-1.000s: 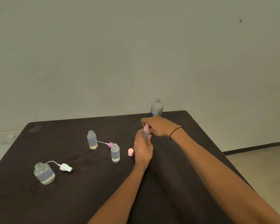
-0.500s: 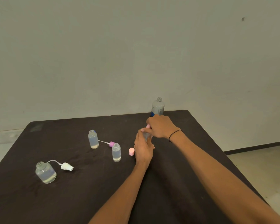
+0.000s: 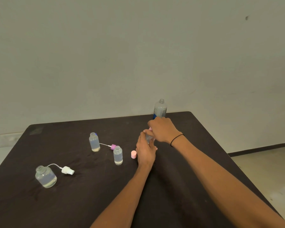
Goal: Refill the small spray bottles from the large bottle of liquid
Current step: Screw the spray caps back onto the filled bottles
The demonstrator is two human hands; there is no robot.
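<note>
My left hand (image 3: 145, 152) grips a small clear spray bottle (image 3: 148, 138) standing on the dark table (image 3: 179, 186). Over it, my right hand (image 3: 162, 129) holds the bottle's pink spray top (image 3: 150, 128); both are mostly hidden by my fingers. The large open bottle (image 3: 160, 109) with a blue label stands just behind my right hand. Two small open bottles (image 3: 94, 142) (image 3: 118, 155) holding liquid stand to the left. A wider open bottle (image 3: 45, 176) sits at the near left.
A purple spray head (image 3: 113, 146) with its tube lies between the two small bottles. A white spray head (image 3: 67, 170) with tube lies beside the wide bottle. A pink cap (image 3: 133, 154) stands by my left hand. The table's right edge drops to the floor.
My right hand has shifted slightly over the pink top, its fingers turning on it. My left hand stays on the bottle. Nothing else on the table has moved.
</note>
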